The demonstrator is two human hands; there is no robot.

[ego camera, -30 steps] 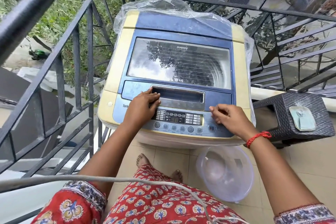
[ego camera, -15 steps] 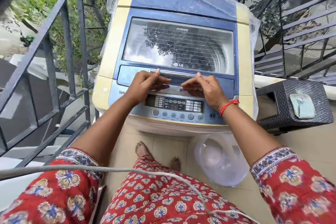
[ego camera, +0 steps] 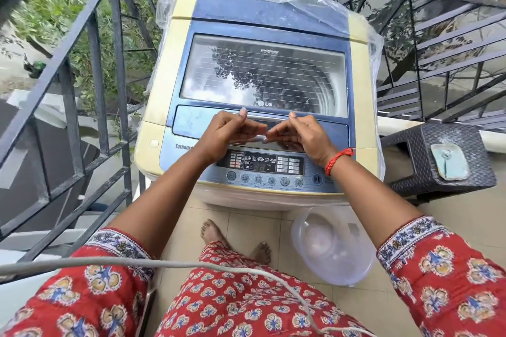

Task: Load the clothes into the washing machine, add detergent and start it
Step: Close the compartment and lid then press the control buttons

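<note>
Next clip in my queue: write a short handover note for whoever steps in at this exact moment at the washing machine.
Left hand and right hand: both grip the lid handle at the front of the glass lid, thumbs on top, fingers curled under.
Washing machine: lid down; control panel display is lit. What is in the drum cannot be told through the reflections.
A clear plastic tub sits on the floor, right of the feet; no clothes or detergent in sight.
Left: whether clothes and detergent are in cannot be told; check, then press start.

One washing machine [ego camera: 260, 85] — two hands, one clear bowl [ego camera: 332, 247], one wicker stool [ego camera: 438, 156].
</note>
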